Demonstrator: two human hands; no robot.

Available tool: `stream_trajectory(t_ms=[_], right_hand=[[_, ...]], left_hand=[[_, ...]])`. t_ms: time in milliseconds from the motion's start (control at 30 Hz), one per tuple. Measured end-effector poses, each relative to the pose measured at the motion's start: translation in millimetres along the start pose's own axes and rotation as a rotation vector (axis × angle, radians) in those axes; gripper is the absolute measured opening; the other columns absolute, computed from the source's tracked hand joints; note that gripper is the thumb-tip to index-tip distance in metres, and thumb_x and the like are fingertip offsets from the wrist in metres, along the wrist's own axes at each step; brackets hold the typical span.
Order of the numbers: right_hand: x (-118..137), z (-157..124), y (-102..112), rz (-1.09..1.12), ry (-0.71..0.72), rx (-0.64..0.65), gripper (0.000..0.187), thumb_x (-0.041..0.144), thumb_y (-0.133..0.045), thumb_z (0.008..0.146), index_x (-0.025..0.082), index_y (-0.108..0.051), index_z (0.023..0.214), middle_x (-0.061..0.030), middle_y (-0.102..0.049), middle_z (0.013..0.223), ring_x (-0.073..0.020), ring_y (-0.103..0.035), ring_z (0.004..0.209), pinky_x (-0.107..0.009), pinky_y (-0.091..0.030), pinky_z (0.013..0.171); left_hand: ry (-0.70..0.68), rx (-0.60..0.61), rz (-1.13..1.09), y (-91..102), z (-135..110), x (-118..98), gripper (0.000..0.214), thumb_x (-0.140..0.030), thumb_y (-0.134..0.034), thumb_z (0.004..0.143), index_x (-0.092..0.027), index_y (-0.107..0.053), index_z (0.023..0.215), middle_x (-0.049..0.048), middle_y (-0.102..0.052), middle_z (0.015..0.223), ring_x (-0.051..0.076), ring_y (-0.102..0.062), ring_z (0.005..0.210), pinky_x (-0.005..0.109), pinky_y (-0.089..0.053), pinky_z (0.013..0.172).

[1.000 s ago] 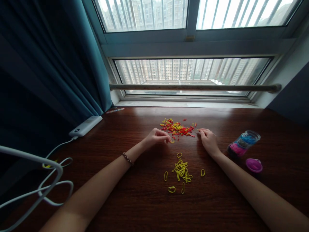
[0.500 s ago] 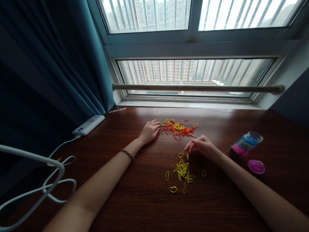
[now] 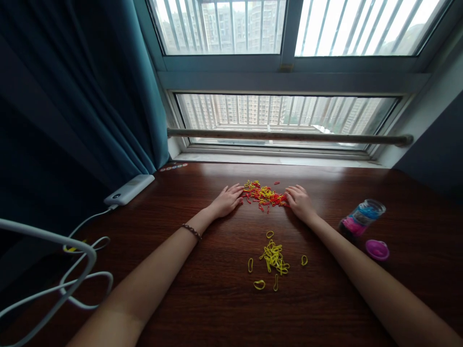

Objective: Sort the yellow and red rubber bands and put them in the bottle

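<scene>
A mixed pile of small red and yellow rubber bands lies on the dark wooden table, toward the window. My left hand rests at the pile's left edge, fingers stretched out and touching or close to the outer bands. At the right edge of the pile lies my right hand, its fingers extended and apart, with nothing visible in them. Nearer to me is a separate heap of yellow rubber bands, with several single yellow ones scattered around it.
To the right, a clear jar with blue and pink contents leans on its side near a purple lid. A white power bank with a white cable lies at left by the blue curtain.
My right hand has moved from above the yellow heap up to the mixed pile's right edge, and its fingers have opened. The left hand stays by the pile. The view has shifted slightly.
</scene>
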State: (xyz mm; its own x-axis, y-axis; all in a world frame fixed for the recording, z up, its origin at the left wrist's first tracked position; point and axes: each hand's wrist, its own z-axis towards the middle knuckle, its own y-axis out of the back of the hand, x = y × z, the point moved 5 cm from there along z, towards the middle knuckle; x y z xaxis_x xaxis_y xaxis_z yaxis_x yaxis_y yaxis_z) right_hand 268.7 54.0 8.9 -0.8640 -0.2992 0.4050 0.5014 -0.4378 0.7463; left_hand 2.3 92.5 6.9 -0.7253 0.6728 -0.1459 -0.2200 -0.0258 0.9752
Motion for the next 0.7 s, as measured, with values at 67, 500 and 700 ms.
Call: stream_trajectory(t_ms=[67, 500, 700], right_hand=[[-4.9, 1.3, -7.5, -0.080, -0.004, 0.013, 0.034, 0.033, -0.040, 0.084, 0.016, -0.065, 0.099, -0.0108, -0.062, 0.108, -0.0263, -0.043, 0.113, -0.046, -0.029, 0.098], [-0.1, -2.3, -9.7, -0.084, 0.081, 0.071, 0.034, 0.028, -0.036, 0.085, 0.017, -0.063, 0.102, -0.0088, -0.061, 0.108, -0.0241, -0.045, 0.111, -0.042, -0.033, 0.096], [7.2, -2.2, -2.3, -0.015, 0.076, 0.018, 0.037, 0.028, -0.033, 0.086, 0.014, -0.062, 0.104, -0.0112, -0.060, 0.107, -0.0233, -0.051, 0.104, -0.039, -0.039, 0.093]], left_hand=[[-0.013, -0.002, 0.003, 1.2, -0.7, -1.6, 0.042, -0.034, -0.026, 0.090, -0.024, -0.034, 0.131, 0.0049, -0.029, 0.141, 0.020, -0.018, 0.132, 0.045, -0.017, 0.105], [-0.064, 0.027, -0.064, 6.4, -3.0, -12.7, 0.044, -0.034, -0.028, 0.090, -0.026, -0.028, 0.134, 0.0039, -0.034, 0.139, 0.017, -0.023, 0.130, 0.040, -0.017, 0.106], [-0.090, 0.021, -0.079, 8.4, -3.5, -16.6, 0.045, -0.038, -0.026, 0.091, -0.030, -0.025, 0.135, 0.0014, -0.033, 0.139, 0.017, -0.025, 0.129, 0.039, -0.017, 0.105]])
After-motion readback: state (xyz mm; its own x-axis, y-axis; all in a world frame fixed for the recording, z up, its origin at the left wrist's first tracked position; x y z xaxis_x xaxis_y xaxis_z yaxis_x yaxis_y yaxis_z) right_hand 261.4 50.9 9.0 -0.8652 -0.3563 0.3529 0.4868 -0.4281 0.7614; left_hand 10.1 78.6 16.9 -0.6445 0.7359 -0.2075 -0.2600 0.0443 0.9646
